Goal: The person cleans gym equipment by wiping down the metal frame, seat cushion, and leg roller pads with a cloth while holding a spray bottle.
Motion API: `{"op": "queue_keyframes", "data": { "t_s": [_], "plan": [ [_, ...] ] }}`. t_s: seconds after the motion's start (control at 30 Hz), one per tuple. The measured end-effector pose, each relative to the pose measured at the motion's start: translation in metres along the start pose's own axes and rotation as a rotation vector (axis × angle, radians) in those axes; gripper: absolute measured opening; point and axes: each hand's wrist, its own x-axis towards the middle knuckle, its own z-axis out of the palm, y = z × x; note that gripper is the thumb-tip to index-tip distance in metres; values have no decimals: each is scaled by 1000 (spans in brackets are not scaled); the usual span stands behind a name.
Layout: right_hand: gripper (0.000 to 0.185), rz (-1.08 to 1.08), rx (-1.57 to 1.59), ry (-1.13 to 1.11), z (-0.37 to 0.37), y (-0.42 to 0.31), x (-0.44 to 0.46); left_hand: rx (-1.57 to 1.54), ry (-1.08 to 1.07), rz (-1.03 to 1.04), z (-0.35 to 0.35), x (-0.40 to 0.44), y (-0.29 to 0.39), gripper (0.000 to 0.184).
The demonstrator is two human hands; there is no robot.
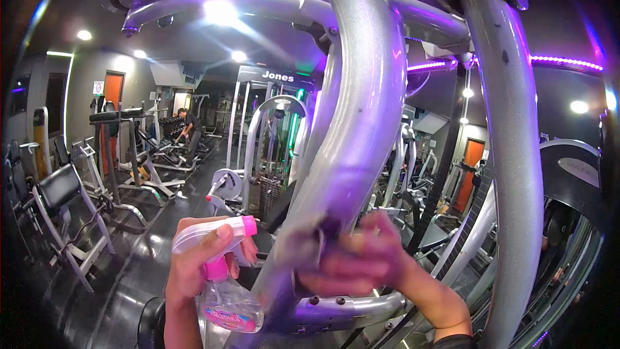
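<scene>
A clear spray bottle (229, 307) with a white and pink trigger head is upright in my left hand (197, 252), whose fingers wrap round its neck and trigger. To its right, my right hand (368, 258) is smeared by motion against a thick silver frame tube (361, 116) of a gym machine. A dark, blurred cloth (303, 245) lies between the right hand's fingers and the tube.
A second silver upright (510, 155) stands close on the right. Behind are a cable machine (278, 77) marked "Jones", a padded bench (58, 184) at left and several other machines. Farther back, a person (188, 129) leans over near a dumbbell rack.
</scene>
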Motion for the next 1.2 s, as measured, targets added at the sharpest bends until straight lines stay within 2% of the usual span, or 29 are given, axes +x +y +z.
{"op": "queue_keyframes", "data": {
  "t_s": [0.03,0.07,0.1,0.17,0.23,0.3,0.33,0.4,0.43,0.5,0.63,0.7,0.83,0.9,0.93,1.0,1.03,1.1,1.17,1.2],
  "plan": [
    [41,-3,-6,3,-1,1,5,-13,1,9,-1,1,-1,55],
    [40,102,-85,19,-2,11,14,-27,3,16,-2,2,-3,55],
    [40,88,-58,-4,-11,16,34,-50,27,-2,-3,-8,-4,55],
    [39,263,-61,-97,-24,25,62,-38,28,14,-7,-8,-6,55],
    [32,210,-65,-135,-9,12,76,-36,37,19,-12,-11,-6,56],
    [20,80,4,-441,15,-9,72,-37,47,23,-16,-15,-6,56],
    [20,70,-2,-438,24,-18,70,-41,113,31,-18,-17,-6,57],
    [19,-33,119,-586,33,-30,74,-53,206,41,-22,-19,1,59],
    [19,-39,114,-583,30,-26,78,-53,208,48,-25,-19,4,59],
    [25,44,170,-767,20,-9,91,-43,174,33,-31,-19,8,58],
    [30,168,41,-733,-2,39,109,-17,216,30,-30,-17,9,57],
    [36,142,-217,-356,-11,65,108,0,185,41,-30,-13,12,57],
    [36,163,-138,-390,-6,55,103,13,138,75,-28,-4,16,57],
    [26,91,35,-488,-6,36,94,21,127,102,-27,1,18,57],
    [26,92,27,-485,-2,24,85,28,119,121,-27,4,19,57],
    [25,-109,175,-418,12,8,67,19,90,129,-25,8,25,56],
    [25,-108,168,-415,14,13,62,12,66,128,-23,10,29,56],
    [26,-180,221,-265,12,29,55,-1,73,125,-15,14,34,56],
    [27,-132,221,-245,4,54,57,-13,82,114,-10,20,36,56],
    [30,-80,88,-230,-3,69,63,-25,30,127,-8,23,35,56]
  ]
}}
